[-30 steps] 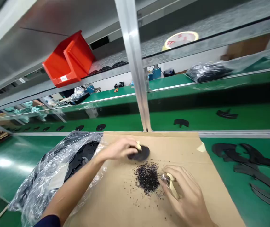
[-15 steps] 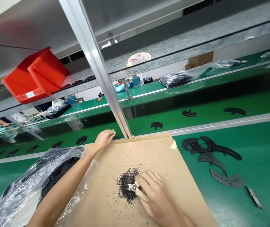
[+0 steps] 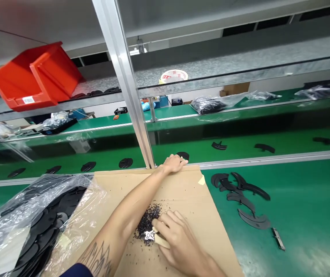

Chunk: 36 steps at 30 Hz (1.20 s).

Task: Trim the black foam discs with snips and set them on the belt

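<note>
My right hand (image 3: 179,242) grips cream-handled snips (image 3: 160,239) with small metal jaws, which rest at the edge of a heap of black rubber crumbs (image 3: 149,221) on a cardboard sheet (image 3: 182,192). My left hand (image 3: 173,164) lies at the sheet's far edge, close to a black rubber piece (image 3: 183,156) on the belt beyond. Its fingers are curled, and I cannot tell whether they hold anything. A clear plastic bag of black rubber discs (image 3: 43,223) lies left of my left forearm.
Black curved rubber pieces (image 3: 240,196) and a small metal blade (image 3: 278,238) lie on the green conveyor belt (image 3: 303,200) at right. An aluminium post (image 3: 127,84) rises behind the sheet, below a shelf holding a red plastic bin (image 3: 34,77).
My left hand has let go of the black disc and moved to the sheet's far edge. My right hand stays at the crumbs with the snips. The view has swung and levelled.
</note>
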Tool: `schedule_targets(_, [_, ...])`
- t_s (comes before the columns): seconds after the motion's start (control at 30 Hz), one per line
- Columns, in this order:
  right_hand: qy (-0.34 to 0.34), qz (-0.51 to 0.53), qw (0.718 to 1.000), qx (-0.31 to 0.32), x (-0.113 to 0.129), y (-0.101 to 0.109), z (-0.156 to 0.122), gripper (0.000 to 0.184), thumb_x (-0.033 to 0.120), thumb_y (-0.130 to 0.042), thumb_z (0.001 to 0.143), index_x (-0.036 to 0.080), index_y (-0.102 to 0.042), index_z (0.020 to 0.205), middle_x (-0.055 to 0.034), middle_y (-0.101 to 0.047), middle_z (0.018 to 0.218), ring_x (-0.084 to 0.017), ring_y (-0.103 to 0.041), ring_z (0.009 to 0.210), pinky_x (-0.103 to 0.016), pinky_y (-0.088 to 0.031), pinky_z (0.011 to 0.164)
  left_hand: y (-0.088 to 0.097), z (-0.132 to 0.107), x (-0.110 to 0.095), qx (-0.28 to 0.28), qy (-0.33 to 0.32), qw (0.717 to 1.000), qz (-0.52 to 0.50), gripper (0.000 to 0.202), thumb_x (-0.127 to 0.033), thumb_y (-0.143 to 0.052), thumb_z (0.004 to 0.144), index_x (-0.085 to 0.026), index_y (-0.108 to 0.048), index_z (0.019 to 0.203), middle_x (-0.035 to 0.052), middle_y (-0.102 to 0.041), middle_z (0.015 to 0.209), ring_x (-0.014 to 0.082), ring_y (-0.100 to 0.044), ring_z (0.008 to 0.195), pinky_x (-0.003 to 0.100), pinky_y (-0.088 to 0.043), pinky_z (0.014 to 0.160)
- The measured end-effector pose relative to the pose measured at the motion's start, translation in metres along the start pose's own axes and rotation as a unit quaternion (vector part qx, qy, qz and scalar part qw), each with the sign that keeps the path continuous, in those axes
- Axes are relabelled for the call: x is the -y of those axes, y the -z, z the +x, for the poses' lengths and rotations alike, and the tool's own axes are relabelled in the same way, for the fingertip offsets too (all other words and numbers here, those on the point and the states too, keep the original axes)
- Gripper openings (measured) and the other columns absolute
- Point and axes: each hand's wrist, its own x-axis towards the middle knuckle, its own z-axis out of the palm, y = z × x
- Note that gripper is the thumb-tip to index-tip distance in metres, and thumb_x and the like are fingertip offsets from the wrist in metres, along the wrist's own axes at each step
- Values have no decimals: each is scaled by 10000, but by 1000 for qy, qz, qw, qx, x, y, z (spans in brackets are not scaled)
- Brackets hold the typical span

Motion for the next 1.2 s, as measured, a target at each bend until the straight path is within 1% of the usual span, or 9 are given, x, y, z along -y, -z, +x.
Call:
schedule_targets(0.2, [-20,9,992,-123,3,-3,3,264,91,-532,866,193,-594,1101,-92,-636,1013,-237,-589,910,-366,-476,762,19,-32,6,-107,-4,994,-34,97,-189,-595,958,-130,-672,951,77,-693,978,202,-659,948,380,-533,891])
schedule_targets(0.4, [-87,21,941,-327,-1,8,14,329,279,-530,973,178,-553,1285,-181,-544,1258,-276,-624,1051,-403,-543,857,54,-154,6,-167,-43,983,-66,110,-193,-593,958,-140,-682,920,78,-707,933,182,-664,916,297,-513,889])
schedule_targets(0.5, [-85,91,945,-304,-3,10,21,252,353,-557,965,222,-598,1176,-101,-651,1059,-251,-666,939,-371,-542,859,52,-214,-7,-152,-112,972,-142,165,-262,-596,971,-135,-687,919,87,-711,897,176,-675,878,274,-525,856])
schedule_targets(0.57, [-54,154,956,-244,-4,6,25,157,376,-570,959,244,-614,1032,-38,-672,877,-196,-663,734,-288,-533,674,50,-245,-8,-122,-129,966,-188,189,-289,-585,980,-126,-680,986,106,-715,920,183,-685,883,274,-536,849])
schedule_targets(0.7, [-68,201,961,-176,-3,-6,24,213,453,-573,945,244,-611,942,-26,-684,797,-178,-642,637,-261,-474,532,65,-298,23,-32,8,994,-101,238,-290,-537,1002,-170,-627,1188,89,-721,1006,182,-692,931,268,-538,863])
schedule_targets(0.77, [-102,203,959,-171,-4,-10,22,266,500,-573,929,239,-617,912,-41,-694,794,-190,-643,632,-272,-471,526,82,-321,55,-14,149,988,49,171,-274,-523,997,-198,-676,1015,57,-715,938,187,-682,911,270,-523,862])
schedule_targets(0.87, [-138,195,957,-164,-8,-12,22,315,547,-580,903,239,-623,854,-49,-695,767,-200,-633,614,-287,-459,510,105,-344,108,-54,264,955,121,238,-165,-461,974,-157,-666,854,103,-676,890,250,-658,944,332,-512,852])
schedule_targets(1.03, [-140,195,957,-160,-5,-7,25,323,555,-578,904,237,-618,862,-43,-688,773,-191,-615,615,-281,-455,530,108,-348,162,-105,337,929,113,122,-178,-559,945,-132,-644,870,70,-663,937,208,-638,936,363,-507,875])
schedule_targets(1.2, [-145,205,957,-148,5,-1,25,314,548,-581,904,237,-604,860,-37,-668,755,-193,-606,632,-279,-445,543,109,-358,162,-166,340,925,39,105,-199,-561,914,-168,-649,866,39,-672,826,190,-628,804,336,-504,816])
